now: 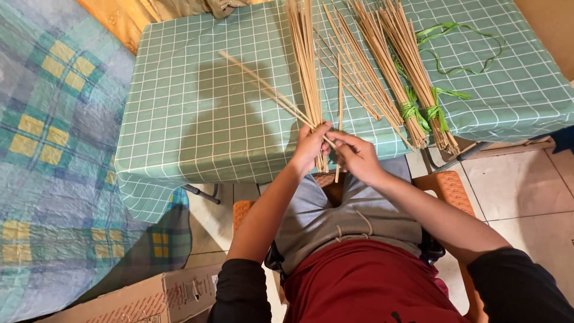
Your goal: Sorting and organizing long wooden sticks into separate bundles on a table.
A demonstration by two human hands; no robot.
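Head view: both hands (335,152) pinch thin sticks (306,66) (pale).

Pale, matt wooden sticks (307,66), glossy green plastic ribbon (454,42), smooth checked tablecloth (197,101), woven orange plastic chair (448,185).

You're looking at pale tan bamboo strips (306,57) on a sea-green tablecloth with a white grid (197,90). Bright green plastic ribbon (460,45) ties two bundles. Beside it lies a blue-green plaid blanket with yellow squares (51,119). Your shorts are grey (347,218), shirt dark red (365,284).
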